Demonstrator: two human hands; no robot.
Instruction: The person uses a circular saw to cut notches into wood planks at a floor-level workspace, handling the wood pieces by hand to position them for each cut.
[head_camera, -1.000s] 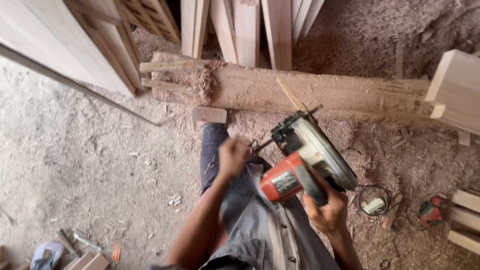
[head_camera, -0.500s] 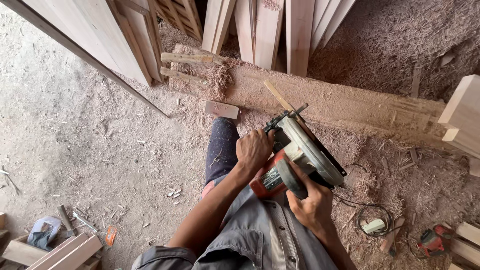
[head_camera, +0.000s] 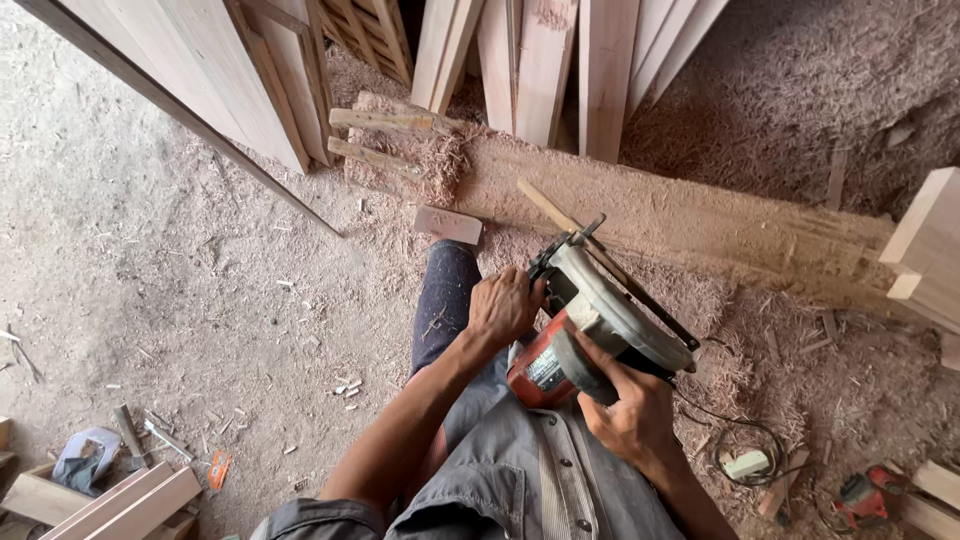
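The right hand is wrapped around the handle of a circular saw, fingers curled tight. The left hand presses against the saw's front by the blade guard, fingers bent onto it. The saw (orange body, grey guard) sits above the person's lap, over a jeans-clad knee. Beyond lie a thin stick, a long beam and sawdust; planks lean behind.
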